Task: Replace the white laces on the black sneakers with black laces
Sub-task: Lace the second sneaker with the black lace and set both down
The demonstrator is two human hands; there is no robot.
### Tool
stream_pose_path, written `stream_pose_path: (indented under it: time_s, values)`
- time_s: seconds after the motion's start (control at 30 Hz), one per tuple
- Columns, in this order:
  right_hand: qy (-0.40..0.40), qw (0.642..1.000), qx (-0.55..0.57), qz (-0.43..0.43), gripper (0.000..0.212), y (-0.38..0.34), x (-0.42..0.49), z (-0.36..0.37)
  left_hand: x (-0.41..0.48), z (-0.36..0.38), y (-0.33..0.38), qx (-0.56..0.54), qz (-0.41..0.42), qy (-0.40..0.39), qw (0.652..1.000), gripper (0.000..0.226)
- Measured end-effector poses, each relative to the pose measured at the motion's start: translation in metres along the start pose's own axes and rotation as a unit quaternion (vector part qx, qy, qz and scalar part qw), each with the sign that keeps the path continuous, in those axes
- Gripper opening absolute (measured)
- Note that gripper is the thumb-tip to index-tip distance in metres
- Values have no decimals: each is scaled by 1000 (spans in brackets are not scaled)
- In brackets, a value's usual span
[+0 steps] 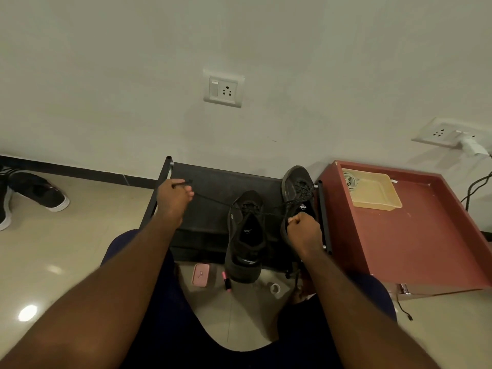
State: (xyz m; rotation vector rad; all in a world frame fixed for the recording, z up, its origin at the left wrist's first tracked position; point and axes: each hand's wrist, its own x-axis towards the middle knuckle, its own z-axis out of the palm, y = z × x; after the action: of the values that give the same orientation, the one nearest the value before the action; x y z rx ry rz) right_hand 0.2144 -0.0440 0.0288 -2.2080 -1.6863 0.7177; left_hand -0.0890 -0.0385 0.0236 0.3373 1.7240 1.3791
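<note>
Two black sneakers stand on a low black rack [213,182]. The nearer sneaker [246,241] sits mid-rack with its heel over the front edge. The second sneaker [298,190] stands to its right with black laces in its eyelets. My left hand [173,198] is out to the left and pinches the end of a black lace [210,199], pulled taut from the shoes. My right hand [303,229] is curled in a fist at the right sneaker's collar and grips the lace or the shoe there. No white lace is visible on either shoe.
A red-brown side table [426,235] with a beige tray [372,190] stands right of the rack. On the floor lie a pink case [201,274], a pink-and-black marker [226,280] and a tape roll [275,288]. Other shoes [40,194] lie at the far left.
</note>
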Motion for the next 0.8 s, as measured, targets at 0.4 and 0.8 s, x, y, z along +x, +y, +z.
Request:
stream_pose_path:
  time_s: [0.4,0.8]
  values:
    - [-149,969,-30,-196,31,-35,5,25,-59,64,-43,461,232,-316,796,31]
    - [-109,985,52,-120,29,-50,16,33,-58,82,-42,353,200,-169,898,17]
